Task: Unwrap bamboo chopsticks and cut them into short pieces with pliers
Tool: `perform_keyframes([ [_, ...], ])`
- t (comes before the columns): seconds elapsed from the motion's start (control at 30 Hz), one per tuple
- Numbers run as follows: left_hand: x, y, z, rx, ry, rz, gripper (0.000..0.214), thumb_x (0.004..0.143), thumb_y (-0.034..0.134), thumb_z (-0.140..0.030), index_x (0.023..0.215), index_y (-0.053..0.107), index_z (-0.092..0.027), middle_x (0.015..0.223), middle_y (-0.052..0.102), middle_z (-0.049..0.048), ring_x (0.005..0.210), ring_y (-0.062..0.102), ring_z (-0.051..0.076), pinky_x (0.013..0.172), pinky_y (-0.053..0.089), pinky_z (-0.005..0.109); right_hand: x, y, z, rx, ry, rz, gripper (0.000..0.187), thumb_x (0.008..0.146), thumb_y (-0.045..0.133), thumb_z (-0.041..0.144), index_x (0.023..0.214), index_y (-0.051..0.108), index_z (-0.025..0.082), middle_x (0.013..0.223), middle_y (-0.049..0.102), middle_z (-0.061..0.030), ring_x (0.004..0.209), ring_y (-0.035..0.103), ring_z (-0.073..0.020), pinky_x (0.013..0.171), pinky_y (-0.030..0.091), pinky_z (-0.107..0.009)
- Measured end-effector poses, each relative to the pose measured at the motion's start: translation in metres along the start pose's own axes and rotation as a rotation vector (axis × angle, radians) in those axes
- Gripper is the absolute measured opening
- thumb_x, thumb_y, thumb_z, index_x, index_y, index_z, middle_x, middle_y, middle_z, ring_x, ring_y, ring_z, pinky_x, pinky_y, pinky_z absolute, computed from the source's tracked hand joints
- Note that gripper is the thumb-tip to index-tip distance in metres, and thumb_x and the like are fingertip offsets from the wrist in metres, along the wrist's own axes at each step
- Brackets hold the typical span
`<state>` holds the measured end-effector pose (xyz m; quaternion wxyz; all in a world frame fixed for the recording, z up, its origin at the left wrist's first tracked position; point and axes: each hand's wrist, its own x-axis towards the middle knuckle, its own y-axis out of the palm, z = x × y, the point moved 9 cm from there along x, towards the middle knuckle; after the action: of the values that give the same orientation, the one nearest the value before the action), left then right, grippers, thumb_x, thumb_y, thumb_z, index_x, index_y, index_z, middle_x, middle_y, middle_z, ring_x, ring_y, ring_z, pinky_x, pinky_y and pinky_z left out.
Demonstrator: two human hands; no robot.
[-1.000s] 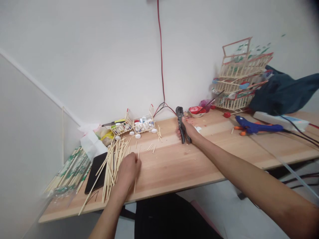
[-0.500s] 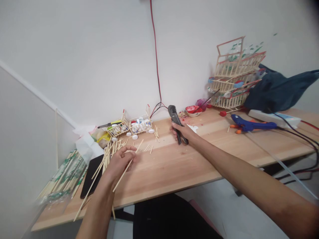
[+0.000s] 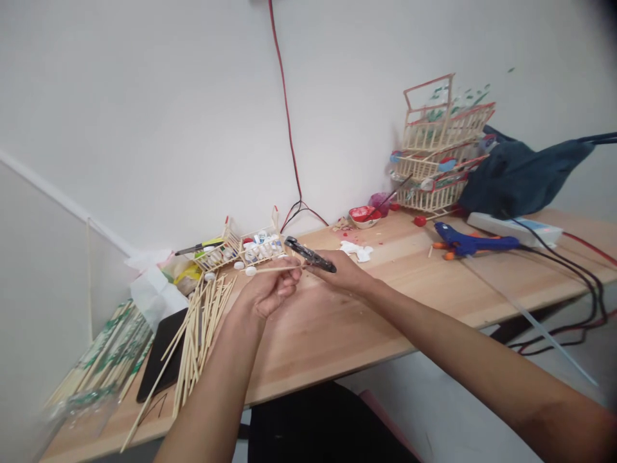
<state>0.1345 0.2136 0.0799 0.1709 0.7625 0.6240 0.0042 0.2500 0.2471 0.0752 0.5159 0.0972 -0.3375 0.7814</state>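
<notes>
My left hand (image 3: 272, 292) is closed around a thin wooden stick (image 3: 270, 269), whose one end reaches toward my right hand. My right hand (image 3: 344, 273) grips a black plier-like cutter (image 3: 309, 254), its head pointing left above the fingers of my left hand. The stick's end is close to the cutter, but whether it lies between the jaws cannot be made out. Left of my left forearm, a loose heap of bamboo sticks (image 3: 205, 334) lies on the wooden table (image 3: 308, 347).
Two small stick-built carts (image 3: 263, 251) holding bottle caps stand against the wall. At the right are stacked stick baskets (image 3: 441, 151), a blue glue gun (image 3: 475, 242), a power strip (image 3: 515, 228) and cables. A red paint bowl (image 3: 365, 217) and crumpled tissue (image 3: 357, 251) sit mid-table.
My hands have come together: the left moved right and up with the stick, the right moved left with the cutter, which turned from upright to nearly level. The view shifted slightly.
</notes>
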Motion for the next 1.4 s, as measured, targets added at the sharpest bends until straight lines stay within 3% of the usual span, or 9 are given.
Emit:
perform_keyframes([
  [0.1, -0.002, -0.015, -0.004, 0.153, 0.079, -0.098, 0.015, 0.073, 0.065, -0.025, 0.081, 0.059, -0.014, 0.059, 0.054, -0.0023, 0.043, 0.035, 0.004, 0.038, 0.024, 0.014, 0.002, -0.008, -0.006, 0.004, 0.050, -0.077, 0.028, 0.083, 0.060, 0.043, 0.079, 0.068, 0.017, 0.074, 0.066, -0.0014, 0.074, 0.061, -0.0193, 0.066, 0.043, -0.024],
  [0.27, -0.023, -0.073, -0.010, 1.045, 0.254, -0.561, 0.018, 0.071, 0.066, -0.032, 0.077, 0.064, -0.016, 0.078, 0.062, 0.0058, 0.074, 0.056, 0.019, 0.064, 0.041, 0.028, 0.003, -0.019, -0.030, 0.111, 0.248, -0.184, 0.021, 0.079, 0.063, 0.036, 0.075, 0.070, 0.017, 0.061, 0.061, 0.0002, 0.060, 0.058, -0.0152, 0.056, 0.041, -0.022],
  [0.4, -0.019, -0.081, 0.011, 1.487, 0.198, -0.561, 0.026, 0.077, 0.062, -0.041, 0.082, 0.063, -0.015, 0.084, 0.064, 0.0090, 0.080, 0.057, 0.024, 0.070, 0.039, 0.032, 0.002, -0.018, -0.041, 0.138, 0.368, -0.185, 0.019, 0.078, 0.061, 0.034, 0.074, 0.068, 0.017, 0.049, 0.050, 0.0037, 0.046, 0.047, -0.0111, 0.045, 0.034, -0.020],
  [0.63, -0.016, -0.060, 0.023, 1.468, 0.265, -0.493, 0.009, 0.081, 0.054, -0.019, 0.072, 0.057, -0.018, 0.079, 0.064, 0.0062, 0.076, 0.057, 0.020, 0.067, 0.036, 0.029, -0.001, -0.012, -0.045, 0.166, 0.438, -0.163, 0.018, 0.078, 0.060, 0.034, 0.075, 0.065, 0.017, 0.048, 0.048, 0.0049, 0.040, 0.043, -0.0090, 0.039, 0.031, -0.019],
  [0.87, -0.024, -0.053, 0.027, 1.440, 0.331, -0.530, 0.011, 0.082, 0.053, -0.022, 0.072, 0.056, -0.019, 0.077, 0.064, 0.0062, 0.074, 0.056, 0.021, 0.064, 0.035, 0.030, -0.002, -0.005, -0.046, 0.232, 0.464, -0.123, 0.020, 0.078, 0.060, 0.036, 0.078, 0.063, 0.017, 0.050, 0.049, 0.0052, 0.039, 0.043, -0.0088, 0.037, 0.032, -0.019],
  [1.03, -0.029, -0.072, 0.020, 1.303, 0.416, -0.551, 0.023, 0.088, 0.045, -0.026, 0.080, 0.065, -0.019, 0.084, 0.070, 0.0074, 0.080, 0.061, 0.022, 0.073, 0.042, 0.032, -0.001, -0.010, -0.043, 0.213, 0.447, -0.135, 0.020, 0.079, 0.060, 0.034, 0.074, 0.061, 0.015, 0.052, 0.052, 0.0036, 0.044, 0.047, -0.0090, 0.041, 0.035, -0.018],
  [1.17, -0.026, -0.084, 0.010, 1.424, 0.547, -0.530, 0.023, 0.087, 0.046, -0.022, 0.095, 0.067, -0.016, 0.101, 0.070, 0.0107, 0.096, 0.060, 0.025, 0.087, 0.044, 0.036, -0.004, -0.010, -0.041, 0.210, 0.483, -0.118, 0.019, 0.081, 0.059, 0.034, 0.076, 0.059, 0.016, 0.050, 0.051, 0.0044, 0.039, 0.044, -0.0083, 0.037, 0.032, -0.018],
  [1.27, -0.016, -0.091, 0.010, 1.530, 0.551, -0.424, 0.016, 0.082, 0.050, -0.019, 0.085, 0.066, -0.018, 0.095, 0.069, 0.0093, 0.094, 0.060, 0.024, 0.087, 0.044, 0.034, -0.004, -0.010, -0.040, 0.214, 0.490, -0.115, 0.021, 0.082, 0.059, 0.035, 0.075, 0.058, 0.015, 0.050, 0.050, 0.0044, 0.038, 0.044, -0.0078, 0.036, 0.031, -0.018],
  [1.4, -0.017, -0.116, 0.000, 1.596, 0.484, -0.513, 0.019, 0.079, 0.046, -0.014, 0.066, 0.059, -0.018, 0.077, 0.065, 0.0112, 0.079, 0.058, 0.026, 0.077, 0.044, 0.038, -0.003, -0.010, -0.043, 0.219, 0.499, -0.122, 0.020, 0.082, 0.058, 0.035, 0.076, 0.058, 0.015, 0.050, 0.050, 0.0044, 0.038, 0.045, -0.0082, 0.034, 0.032, -0.018],
])
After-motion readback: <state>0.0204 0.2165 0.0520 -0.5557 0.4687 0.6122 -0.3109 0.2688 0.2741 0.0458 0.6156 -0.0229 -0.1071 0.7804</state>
